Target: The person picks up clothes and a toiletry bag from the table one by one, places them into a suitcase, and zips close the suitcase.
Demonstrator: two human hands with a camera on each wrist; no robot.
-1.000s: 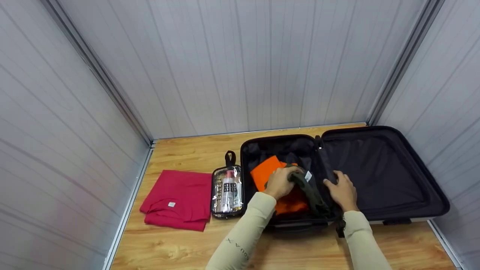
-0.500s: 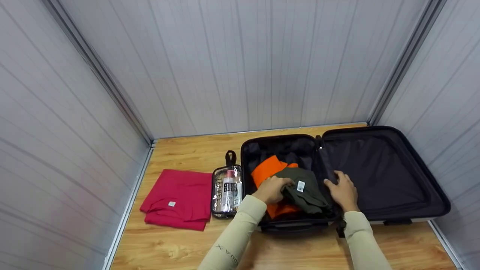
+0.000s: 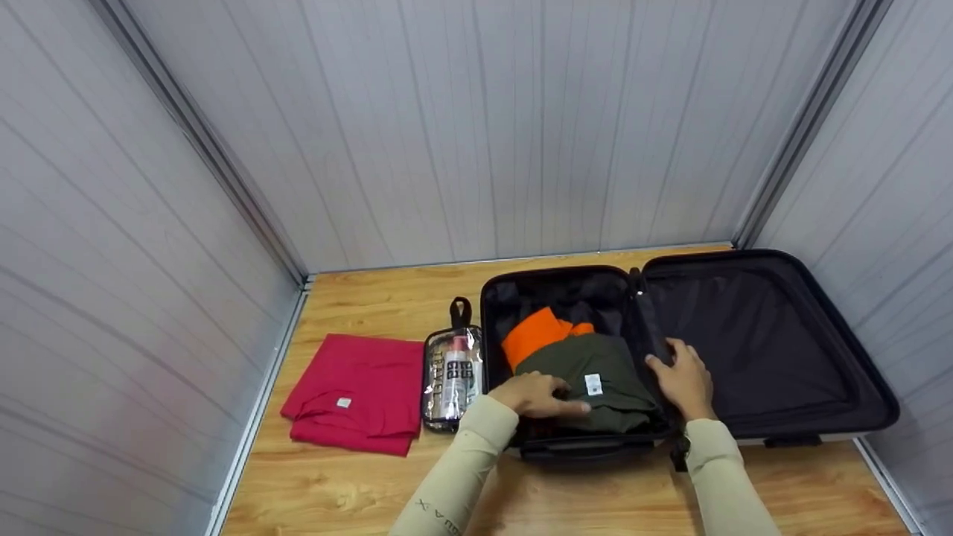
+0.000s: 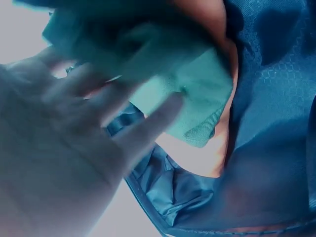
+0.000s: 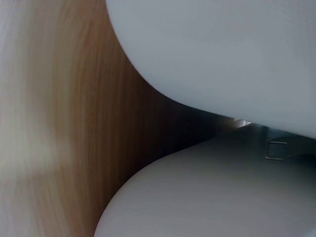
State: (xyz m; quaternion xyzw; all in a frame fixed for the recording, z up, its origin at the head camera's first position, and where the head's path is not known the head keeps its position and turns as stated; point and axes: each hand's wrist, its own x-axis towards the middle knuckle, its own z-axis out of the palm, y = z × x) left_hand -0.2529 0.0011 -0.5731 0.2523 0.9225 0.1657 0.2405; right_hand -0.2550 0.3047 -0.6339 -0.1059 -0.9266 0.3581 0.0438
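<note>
An open suitcase (image 3: 763,428) lies on the floor, dark-lined, its lid half to the right. In its left half, a folded dark green garment (image 3: 573,361) with a white tag partly covers an orange garment (image 3: 534,339). My left hand (image 3: 527,394) is at the near left part of the green garment, fingers loosely spread and thumb extended. In the left wrist view the same fingers (image 4: 158,118) are apart over the cloth, which looks teal there. My right hand (image 3: 686,381) holds the suitcase's middle rim between thumb and fingers. The right wrist view shows pale suitcase shells (image 5: 207,54), not the hand.
Left of the suitcase stands a clear toiletry pouch (image 3: 435,380) with bottles inside and a black loop. A folded red garment (image 3: 365,372) lies further left on the wood floor (image 3: 357,491). Pale panel walls (image 3: 484,134) enclose the back and both sides.
The green garment, earlier bunched in my left hand, now lies spread flatter over the orange one. My left hand has let go and drawn back leftward and nearer. The right hand keeps its place.
</note>
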